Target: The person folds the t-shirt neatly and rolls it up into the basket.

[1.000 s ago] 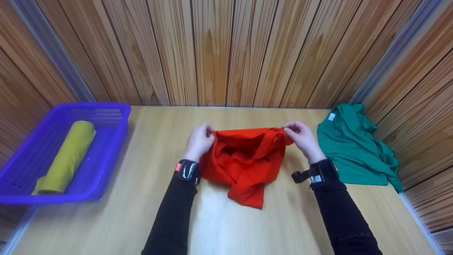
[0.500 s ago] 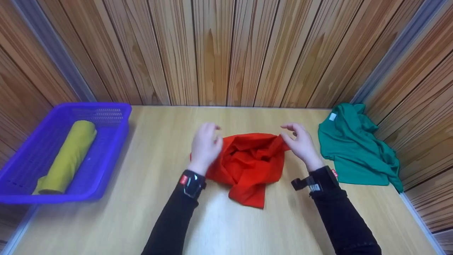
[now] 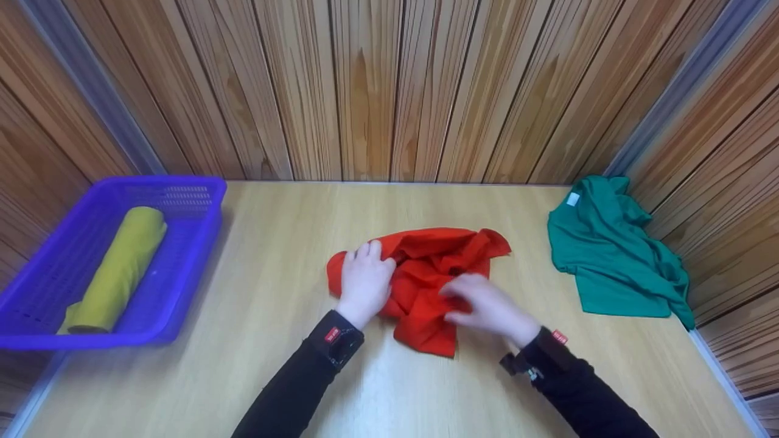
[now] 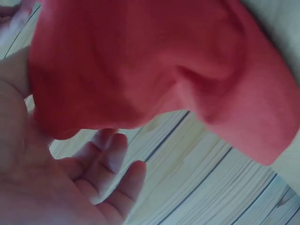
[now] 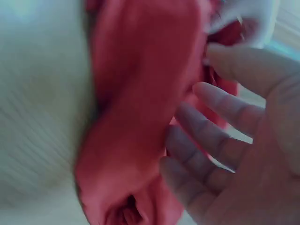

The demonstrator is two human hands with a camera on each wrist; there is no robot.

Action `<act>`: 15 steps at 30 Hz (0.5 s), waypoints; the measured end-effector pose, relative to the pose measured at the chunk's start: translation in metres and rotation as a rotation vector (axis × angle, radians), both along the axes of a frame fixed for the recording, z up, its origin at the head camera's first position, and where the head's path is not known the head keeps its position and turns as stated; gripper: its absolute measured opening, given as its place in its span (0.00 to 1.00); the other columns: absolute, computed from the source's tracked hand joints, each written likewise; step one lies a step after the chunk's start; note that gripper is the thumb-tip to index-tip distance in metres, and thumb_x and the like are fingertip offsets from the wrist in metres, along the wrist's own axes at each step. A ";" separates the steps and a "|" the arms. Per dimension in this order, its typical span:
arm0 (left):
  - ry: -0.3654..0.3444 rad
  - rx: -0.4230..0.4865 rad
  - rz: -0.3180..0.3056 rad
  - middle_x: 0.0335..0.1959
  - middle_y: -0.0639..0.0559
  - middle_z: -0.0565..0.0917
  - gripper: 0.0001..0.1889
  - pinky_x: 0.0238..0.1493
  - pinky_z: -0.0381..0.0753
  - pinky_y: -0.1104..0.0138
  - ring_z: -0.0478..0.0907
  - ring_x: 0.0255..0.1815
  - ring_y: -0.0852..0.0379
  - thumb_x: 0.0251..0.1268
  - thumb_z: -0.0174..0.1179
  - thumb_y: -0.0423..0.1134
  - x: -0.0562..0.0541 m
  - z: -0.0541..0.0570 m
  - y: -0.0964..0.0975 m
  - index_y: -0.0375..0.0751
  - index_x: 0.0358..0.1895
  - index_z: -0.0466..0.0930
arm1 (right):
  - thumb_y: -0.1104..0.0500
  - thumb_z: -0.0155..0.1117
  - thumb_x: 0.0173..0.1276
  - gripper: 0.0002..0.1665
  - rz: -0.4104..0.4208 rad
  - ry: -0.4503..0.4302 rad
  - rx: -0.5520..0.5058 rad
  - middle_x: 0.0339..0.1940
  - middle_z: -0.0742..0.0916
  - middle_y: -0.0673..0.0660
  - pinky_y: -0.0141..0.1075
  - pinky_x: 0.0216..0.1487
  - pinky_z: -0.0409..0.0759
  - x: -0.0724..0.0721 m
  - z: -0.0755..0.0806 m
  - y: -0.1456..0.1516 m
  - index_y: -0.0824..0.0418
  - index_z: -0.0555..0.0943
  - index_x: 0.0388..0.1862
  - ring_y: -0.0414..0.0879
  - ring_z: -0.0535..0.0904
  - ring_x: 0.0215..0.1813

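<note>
A crumpled red cloth [image 3: 423, 286] lies in folds at the middle of the table, one flap trailing toward the front. Over its left part is my left hand [image 3: 366, 280]; in the left wrist view its loosely bent fingers [image 4: 123, 157] are spread beside the cloth's edge, and the thumb is partly hidden behind the fabric. My right hand [image 3: 487, 307], slightly blurred, reaches across the cloth's front right side. In the right wrist view its fingers [image 5: 213, 136] are extended and apart, fingertips right at the red fabric, with nothing pinched between them.
A purple basket [image 3: 193, 286] stands at the left, with a rolled yellow cloth [image 3: 118, 267] in it. At the right, a green garment [image 3: 608, 255] with a white label lies loosely spread by the wall. Wood-panelled walls [image 3: 365, 91] border the table [image 3: 274, 243].
Both hands have let go of the red cloth's upper edge, which has dropped. The left hand has come down onto the left part; the right has moved left and toward the front.
</note>
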State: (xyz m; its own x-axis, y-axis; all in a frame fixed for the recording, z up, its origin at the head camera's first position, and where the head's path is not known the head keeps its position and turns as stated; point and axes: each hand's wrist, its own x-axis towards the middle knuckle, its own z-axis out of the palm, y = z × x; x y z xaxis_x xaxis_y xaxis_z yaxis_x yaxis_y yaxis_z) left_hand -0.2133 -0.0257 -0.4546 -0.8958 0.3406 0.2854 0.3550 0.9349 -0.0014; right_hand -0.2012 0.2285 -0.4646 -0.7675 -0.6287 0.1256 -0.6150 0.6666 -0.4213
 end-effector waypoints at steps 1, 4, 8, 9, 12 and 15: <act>-0.014 -0.024 0.017 0.45 0.43 0.76 0.16 0.48 0.74 0.53 0.74 0.49 0.47 0.54 0.72 0.45 0.000 -0.002 -0.001 0.47 0.46 0.87 | 0.53 0.76 0.58 0.27 0.009 -0.009 0.049 0.48 0.83 0.50 0.45 0.52 0.77 0.003 -0.003 -0.003 0.54 0.82 0.57 0.45 0.75 0.51; -0.048 -0.070 0.052 0.44 0.43 0.76 0.14 0.46 0.72 0.53 0.74 0.48 0.46 0.53 0.72 0.44 -0.003 -0.009 -0.003 0.48 0.44 0.87 | 0.48 0.78 0.56 0.35 0.005 -0.068 0.177 0.51 0.79 0.51 0.43 0.50 0.77 0.012 -0.011 -0.011 0.49 0.79 0.64 0.45 0.72 0.53; -0.082 -0.110 0.068 0.43 0.43 0.77 0.10 0.47 0.70 0.52 0.74 0.48 0.47 0.57 0.69 0.41 -0.005 -0.017 -0.007 0.49 0.43 0.88 | 0.47 0.80 0.53 0.40 -0.001 -0.067 0.258 0.50 0.76 0.54 0.42 0.47 0.77 0.016 -0.018 -0.019 0.51 0.78 0.65 0.47 0.70 0.51; -0.091 -0.121 0.067 0.42 0.43 0.77 0.09 0.47 0.70 0.52 0.74 0.48 0.46 0.58 0.68 0.40 -0.006 -0.018 -0.008 0.49 0.43 0.88 | 0.47 0.80 0.52 0.39 0.002 -0.046 0.260 0.49 0.76 0.54 0.42 0.46 0.77 0.016 -0.019 -0.020 0.52 0.79 0.63 0.48 0.70 0.51; -0.117 -0.129 0.039 0.41 0.42 0.78 0.08 0.46 0.72 0.52 0.75 0.46 0.46 0.59 0.66 0.38 -0.007 -0.021 -0.010 0.50 0.42 0.89 | 0.49 0.80 0.53 0.32 0.012 0.023 0.249 0.45 0.76 0.54 0.42 0.43 0.76 0.016 -0.022 -0.021 0.54 0.81 0.57 0.48 0.71 0.47; -0.161 -0.100 -0.004 0.39 0.42 0.79 0.08 0.44 0.76 0.52 0.78 0.43 0.45 0.60 0.64 0.35 -0.010 -0.023 -0.013 0.49 0.40 0.89 | 0.53 0.78 0.54 0.23 0.022 0.105 0.222 0.41 0.76 0.54 0.42 0.40 0.76 0.015 -0.026 -0.020 0.54 0.84 0.49 0.49 0.72 0.44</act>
State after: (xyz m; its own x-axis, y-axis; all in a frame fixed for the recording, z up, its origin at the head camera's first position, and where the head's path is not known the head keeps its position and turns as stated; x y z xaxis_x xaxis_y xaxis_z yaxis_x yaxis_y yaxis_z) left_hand -0.2228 -0.0389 -0.4775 -0.9256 0.3642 0.1034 0.3622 0.9313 -0.0374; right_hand -0.1865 0.2081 -0.4911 -0.7434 -0.6660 0.0609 -0.6629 0.7217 -0.1994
